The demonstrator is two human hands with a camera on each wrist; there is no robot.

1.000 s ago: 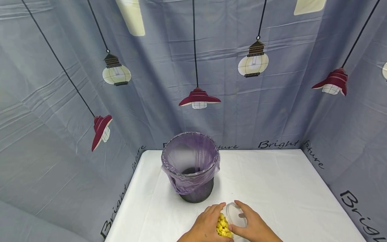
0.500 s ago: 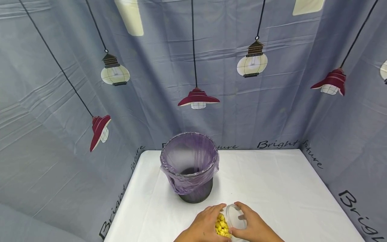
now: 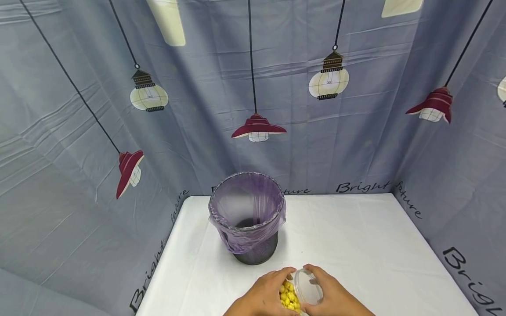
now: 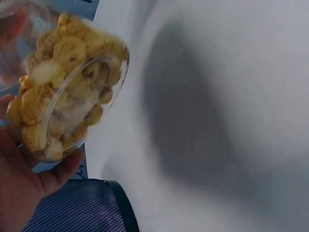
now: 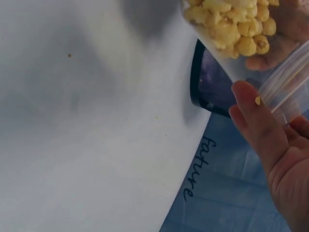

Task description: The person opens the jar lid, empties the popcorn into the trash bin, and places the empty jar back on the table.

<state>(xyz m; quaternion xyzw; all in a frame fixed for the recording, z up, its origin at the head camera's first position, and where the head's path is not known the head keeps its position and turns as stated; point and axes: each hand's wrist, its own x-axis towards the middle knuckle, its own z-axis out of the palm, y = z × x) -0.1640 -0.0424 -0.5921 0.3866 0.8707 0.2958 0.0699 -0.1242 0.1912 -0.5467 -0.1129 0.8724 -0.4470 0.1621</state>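
My left hand (image 3: 265, 293) grips a clear plastic jar (image 4: 89, 92) of yellow popcorn, tilted on its side above the white table. The jar's round base faces the left wrist view, with popcorn (image 5: 236, 29) packed against the wall. My right hand (image 3: 329, 292) holds a round clear lid (image 3: 307, 287) by its edge, at the jar's mouth end. In the right wrist view, ridged rings show along the lid's side (image 5: 289, 79), and a small yellow crumb (image 5: 258, 100) shows by the fingertip. The two hands face each other close together.
A black mesh bin (image 3: 257, 252) with a purple liner bag (image 3: 248, 235) stands beyond my hands, slightly left. Tiny crumbs (image 5: 69, 55) lie on the white tablecloth (image 3: 348, 237). Grey-blue fabric (image 3: 292, 162) printed with lamps hangs around the table.
The lid has turned, showing more of its round face. Both hands stay close together, and the jar has shifted slightly left. The bin stands where it was.
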